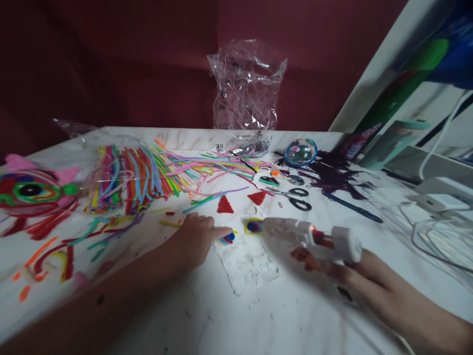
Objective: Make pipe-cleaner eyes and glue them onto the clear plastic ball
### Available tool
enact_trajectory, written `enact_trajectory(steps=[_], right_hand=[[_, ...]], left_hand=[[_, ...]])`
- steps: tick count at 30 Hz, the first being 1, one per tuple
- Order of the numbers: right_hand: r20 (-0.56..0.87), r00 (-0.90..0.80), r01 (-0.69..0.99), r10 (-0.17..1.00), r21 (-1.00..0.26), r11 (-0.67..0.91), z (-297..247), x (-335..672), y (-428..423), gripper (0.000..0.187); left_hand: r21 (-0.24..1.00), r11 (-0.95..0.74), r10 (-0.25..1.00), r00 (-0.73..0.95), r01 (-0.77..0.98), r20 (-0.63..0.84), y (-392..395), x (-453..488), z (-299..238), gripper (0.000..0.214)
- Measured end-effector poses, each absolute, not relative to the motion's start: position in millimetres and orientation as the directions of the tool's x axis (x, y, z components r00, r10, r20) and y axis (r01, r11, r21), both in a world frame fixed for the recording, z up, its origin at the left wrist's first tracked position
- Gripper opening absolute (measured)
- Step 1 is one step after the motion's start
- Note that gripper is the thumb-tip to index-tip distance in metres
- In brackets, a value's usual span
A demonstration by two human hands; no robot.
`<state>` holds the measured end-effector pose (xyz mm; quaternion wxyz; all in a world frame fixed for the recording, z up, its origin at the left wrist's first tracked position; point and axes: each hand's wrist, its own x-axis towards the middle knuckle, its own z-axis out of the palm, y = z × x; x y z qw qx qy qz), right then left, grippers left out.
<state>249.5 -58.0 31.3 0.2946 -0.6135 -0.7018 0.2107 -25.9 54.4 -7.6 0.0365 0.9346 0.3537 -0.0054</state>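
My left hand (195,239) has its index finger stretched out, the tip touching a small blue, red and yellow coiled piece (229,237) on a creased sheet of paper (249,266). Its other fingers are curled and the thumb is hidden. My right hand (358,278) is closed around the handle of a white hot glue gun (327,236), with a small orange light lit on its body. Blurred, the gun's nozzle points left at a second coiled piece (254,226), edged in yellow; I cannot tell if they touch. Two red triangles (225,204) lie just beyond.
Black-handled scissors (300,203) and a dark blue pen-like stick (353,208) lie to the right. Bundled colourful pipe cleaners (136,172) spread behind my left hand. A decorated fish-like craft (35,190) sits far left. White cables (424,236) run along the right.
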Motion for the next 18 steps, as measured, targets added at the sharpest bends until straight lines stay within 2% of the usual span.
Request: enact_trajectory(steps=[3, 9, 18], right_hand=[[0.067, -0.239, 0.651, 0.969, -0.729, 0.211, 26, 235, -50, 0.04], [0.133, -0.115, 0.634, 0.984, -0.753, 0.176, 15, 235, -45, 0.034], [0.111, -0.116, 0.661, 0.987, -0.733, 0.16, 13, 231, -57, 0.037]], left_hand=[[0.037, -0.736, 0.672, 0.736, 0.676, -0.082, 54, -24, -6, 0.052], [0.043, -0.736, 0.672, 0.737, 0.675, -0.066, 54, -24, -6, 0.051], [0.089, -0.723, 0.678, 0.728, 0.685, -0.099, 53, -22, -3, 0.05]])
